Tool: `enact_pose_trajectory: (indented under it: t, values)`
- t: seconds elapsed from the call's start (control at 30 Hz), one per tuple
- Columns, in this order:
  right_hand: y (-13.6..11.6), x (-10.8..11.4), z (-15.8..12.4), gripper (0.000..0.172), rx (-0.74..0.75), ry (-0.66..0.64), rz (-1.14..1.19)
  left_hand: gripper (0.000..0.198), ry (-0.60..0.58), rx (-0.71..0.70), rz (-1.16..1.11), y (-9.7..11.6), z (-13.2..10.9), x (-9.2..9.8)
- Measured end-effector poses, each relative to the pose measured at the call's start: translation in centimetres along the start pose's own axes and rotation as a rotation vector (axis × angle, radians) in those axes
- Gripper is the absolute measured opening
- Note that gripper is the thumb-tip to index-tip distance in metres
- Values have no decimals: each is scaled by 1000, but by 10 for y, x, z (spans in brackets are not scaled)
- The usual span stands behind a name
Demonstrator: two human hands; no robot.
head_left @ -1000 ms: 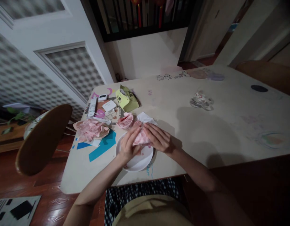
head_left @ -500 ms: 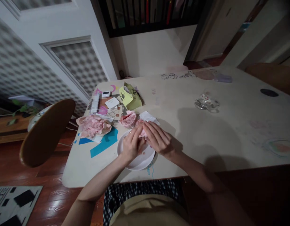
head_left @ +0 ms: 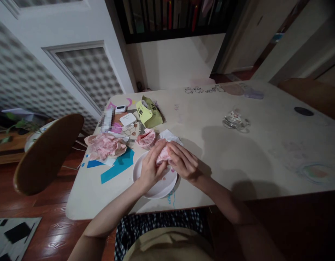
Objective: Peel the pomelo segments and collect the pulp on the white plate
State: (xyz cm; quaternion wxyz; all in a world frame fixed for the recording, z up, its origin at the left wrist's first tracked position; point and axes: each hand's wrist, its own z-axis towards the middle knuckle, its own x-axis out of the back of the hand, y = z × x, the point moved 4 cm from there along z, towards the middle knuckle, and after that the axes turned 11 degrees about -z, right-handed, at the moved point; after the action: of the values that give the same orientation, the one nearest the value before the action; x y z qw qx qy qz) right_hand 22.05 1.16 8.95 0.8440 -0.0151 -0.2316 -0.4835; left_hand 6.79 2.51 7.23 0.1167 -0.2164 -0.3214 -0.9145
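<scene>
Both hands hold a pale pink piece of pomelo (head_left: 164, 156) over a white plate (head_left: 156, 192). My left hand (head_left: 151, 165) wraps its left side, thumb below. My right hand (head_left: 183, 159) closes on its right side, fingers bent over the top and partly hiding it. Small pinkish bits lie on the plate under the hands. Just behind the plate rests another pomelo chunk (head_left: 146, 138), redder, with pale skin on it. A heap of pink peelings (head_left: 106, 145) sits to the left. White paper (head_left: 170, 136) lies behind my fingers.
A yellow-green packet (head_left: 149, 113), a white box (head_left: 128, 119) and a small white device with a dark display (head_left: 120, 109) stand farther back. Blue paper (head_left: 117, 166) lies left of the plate. To the right is a clear glass object (head_left: 236, 121). A wooden chair (head_left: 49, 154) stands at the left.
My left hand has turned and opened a little away from the right, so more of the pink pomelo piece shows between them. The whole view has shifted slightly.
</scene>
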Motion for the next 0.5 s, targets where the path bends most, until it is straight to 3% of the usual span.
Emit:
enact_pose_trajectory:
  t: [0.1, 0.37, 0.43, 0.5]
  values:
    - [0, 6, 3, 26, 39, 22, 3, 53, -46, -52, 0, -7, -1, 5]
    - [-9, 18, 1, 25, 192, -5, 64, 63, -106, -409, 39, -11, -8, 29]
    - [-10, 24, 2, 25, 225, -29, 98, 61, -116, -426, 59, -3, -12, 39]
    - [-10, 31, 4, 27, 251, -44, 125, 53, -234, -252, 64, 2, -15, 43]
